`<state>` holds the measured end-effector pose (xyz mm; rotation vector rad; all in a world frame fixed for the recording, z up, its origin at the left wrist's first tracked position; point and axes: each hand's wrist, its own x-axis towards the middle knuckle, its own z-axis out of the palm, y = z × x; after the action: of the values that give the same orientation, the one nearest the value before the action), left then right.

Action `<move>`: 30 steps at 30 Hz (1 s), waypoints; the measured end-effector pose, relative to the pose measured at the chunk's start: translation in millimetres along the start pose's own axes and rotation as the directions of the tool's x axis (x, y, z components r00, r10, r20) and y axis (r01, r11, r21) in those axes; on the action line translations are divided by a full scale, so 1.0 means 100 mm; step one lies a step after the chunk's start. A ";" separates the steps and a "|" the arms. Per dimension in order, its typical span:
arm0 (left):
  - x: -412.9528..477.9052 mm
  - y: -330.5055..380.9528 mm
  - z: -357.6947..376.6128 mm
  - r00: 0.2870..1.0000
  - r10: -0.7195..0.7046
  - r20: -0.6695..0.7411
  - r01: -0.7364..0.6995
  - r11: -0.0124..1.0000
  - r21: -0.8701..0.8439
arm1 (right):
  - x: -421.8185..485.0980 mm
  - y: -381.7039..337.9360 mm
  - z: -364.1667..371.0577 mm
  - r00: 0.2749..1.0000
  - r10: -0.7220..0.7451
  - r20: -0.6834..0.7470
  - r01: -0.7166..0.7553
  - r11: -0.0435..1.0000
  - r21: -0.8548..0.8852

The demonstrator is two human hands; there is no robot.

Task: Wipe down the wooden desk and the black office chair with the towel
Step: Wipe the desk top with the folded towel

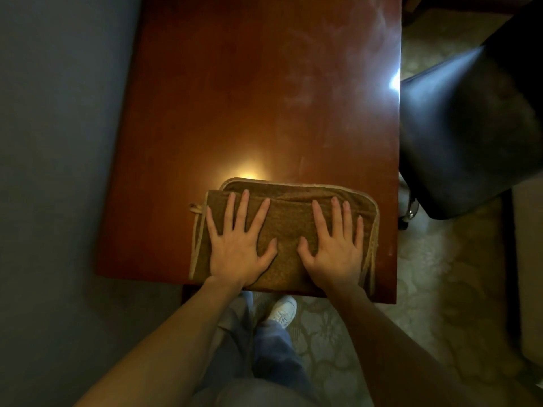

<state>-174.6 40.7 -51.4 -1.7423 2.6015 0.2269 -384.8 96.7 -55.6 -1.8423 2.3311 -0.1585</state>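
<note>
At the near end of the wooden table (235, 98), pressing down on a folded brown towel (289, 227) with both hands. Left hand (238, 248) laid flat on the towel's left half, with straight fingers spread wide. Right hand (335, 248) laid flat on the right half, fingers straight too, gripping nothing. Towel close to the table's front edge, nearer the right side. Just beside the table on the right, a black office chair (470, 127). Below the front edge, a white shoe (283, 311) on patterned carpet (426, 274).

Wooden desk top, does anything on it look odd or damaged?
Nothing spilled or broken. Pale dusty smears cloud the wooden desk along its far right side, beyond the folded towel.
</note>
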 end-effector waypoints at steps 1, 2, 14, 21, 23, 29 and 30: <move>0.03 0.00 0.00 1.000 -0.009 0.002 0.009 1.000 -0.002 | 0.06 0.00 0.00 1.000 0.001 0.003 -0.001 1.000 -0.001; 0.06 -0.01 0.00 1.000 -0.016 0.000 0.016 1.000 -0.006 | 0.11 0.00 0.01 1.000 -0.002 -0.002 0.002 1.000 -0.001; 0.89 -0.29 -0.02 0.997 -0.030 -0.067 0.031 0.999 0.009 | 0.96 -0.13 -0.11 0.997 -0.079 0.007 0.079 0.997 -0.001; 1.32 -0.39 -0.09 0.997 -0.020 -0.069 0.021 1.000 0.011 | 1.36 -0.15 -0.17 0.995 -0.100 0.020 0.100 0.995 0.000; 1.45 -0.41 -0.12 0.998 -0.019 -0.063 0.019 1.000 0.008 | 1.49 -0.16 -0.18 0.995 -0.096 0.031 0.097 0.995 -0.010; 1.87 -0.47 -0.16 0.997 -0.009 -0.078 0.010 1.000 0.014 | 1.90 -0.16 -0.18 0.997 -0.076 0.019 0.076 0.997 -0.034; 1.97 -0.48 -0.17 0.997 -0.003 -0.076 0.004 1.000 0.016 | 1.98 -0.16 -0.17 0.998 -0.068 0.011 0.068 0.997 -0.033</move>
<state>-204.7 -160.7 -56.1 -1.7848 2.6446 0.1421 -417.5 -100.1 -48.4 -1.9349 2.2793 -0.1193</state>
